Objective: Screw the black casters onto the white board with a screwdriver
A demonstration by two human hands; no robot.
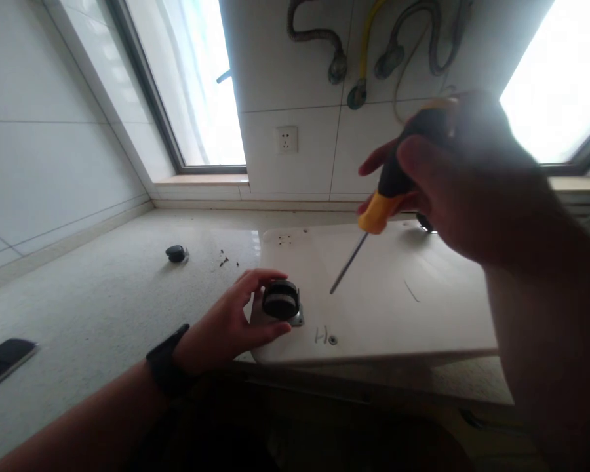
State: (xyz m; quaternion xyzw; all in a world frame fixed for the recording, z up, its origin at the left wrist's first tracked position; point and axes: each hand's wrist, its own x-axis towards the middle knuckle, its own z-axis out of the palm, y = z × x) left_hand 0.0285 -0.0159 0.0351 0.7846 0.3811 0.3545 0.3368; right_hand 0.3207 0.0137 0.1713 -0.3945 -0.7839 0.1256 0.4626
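Note:
My left hand grips a black caster wheel with a metal mounting plate, set on the near left corner of a white board. My right hand holds a screwdriver with a black and yellow handle, raised above the board. Its shaft slants down to the left, and the tip hovers just right of the caster, apart from it. A screw sits in the board near a pencil mark.
A second black caster lies on the pale countertop, with small dark bits beside it. A dark phone lies at the left edge. Tiled wall with a socket, hoses and windows stand behind.

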